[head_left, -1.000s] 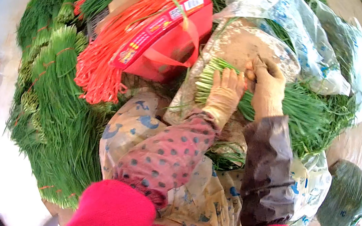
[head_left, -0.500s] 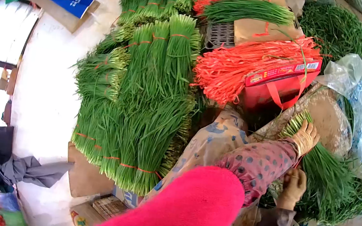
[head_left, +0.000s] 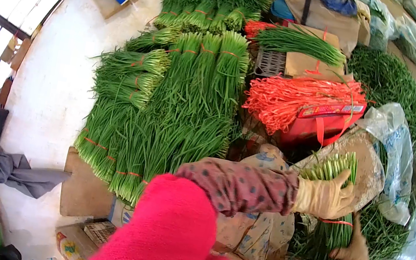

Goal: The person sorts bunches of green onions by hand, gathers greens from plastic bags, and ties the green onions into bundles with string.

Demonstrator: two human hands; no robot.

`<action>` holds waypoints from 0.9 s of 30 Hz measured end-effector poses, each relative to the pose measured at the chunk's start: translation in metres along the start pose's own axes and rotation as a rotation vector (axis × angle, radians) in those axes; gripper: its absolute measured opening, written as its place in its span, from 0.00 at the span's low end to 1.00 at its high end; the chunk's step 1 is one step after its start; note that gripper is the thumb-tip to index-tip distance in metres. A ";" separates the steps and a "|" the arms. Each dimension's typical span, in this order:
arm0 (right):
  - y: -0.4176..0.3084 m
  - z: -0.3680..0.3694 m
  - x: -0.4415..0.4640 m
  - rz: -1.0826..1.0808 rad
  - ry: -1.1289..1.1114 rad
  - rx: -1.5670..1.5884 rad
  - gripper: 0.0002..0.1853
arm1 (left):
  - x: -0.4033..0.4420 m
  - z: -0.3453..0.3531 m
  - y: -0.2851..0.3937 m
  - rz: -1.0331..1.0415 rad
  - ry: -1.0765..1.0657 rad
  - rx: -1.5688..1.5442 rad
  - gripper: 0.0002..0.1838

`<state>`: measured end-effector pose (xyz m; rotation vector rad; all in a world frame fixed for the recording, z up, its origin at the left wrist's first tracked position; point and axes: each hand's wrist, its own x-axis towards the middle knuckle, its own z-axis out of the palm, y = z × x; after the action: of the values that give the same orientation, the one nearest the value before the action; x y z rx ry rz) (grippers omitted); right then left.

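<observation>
My left hand (head_left: pixel 324 198), in a pale glove and a dotted oversleeve, is closed around a bundle of garlic chives (head_left: pixel 336 237) near its pale cut stems. A red tie (head_left: pixel 337 222) goes around the bundle just below that hand. My right hand (head_left: pixel 353 249), gloved and dark-sleeved, is against the bundle's right side below the tie; its fingers are partly hidden behind the leaves. The green leaves hang down between my hands. Behind my left hand lies a worn, dirty board (head_left: pixel 367 151).
Tied chive bundles (head_left: pixel 185 104) lie stacked at the left. Red tie strips (head_left: pixel 301 101) spill over a red bag (head_left: pixel 324 128) ahead. Another bunch of chives (head_left: pixel 302 45) lies on cardboard (head_left: pixel 315 67). Loose chives (head_left: pixel 391 89) and clear plastic (head_left: pixel 392 161) are at the right.
The view has shifted. The bundle has turned from slanting right to hanging more upright, and the red tie now shows across it. My right hand has moved to the bundle's right side.
</observation>
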<state>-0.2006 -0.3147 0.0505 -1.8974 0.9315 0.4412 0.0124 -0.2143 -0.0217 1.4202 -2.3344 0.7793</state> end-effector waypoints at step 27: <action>-0.018 0.081 0.135 0.415 -0.023 0.291 0.21 | -0.460 -0.191 -0.410 -1.745 1.192 -0.563 0.28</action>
<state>-0.0932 -0.2967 -0.0649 -1.4336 1.3054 0.5366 0.5852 0.0810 0.0178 1.3838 -0.0276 0.1564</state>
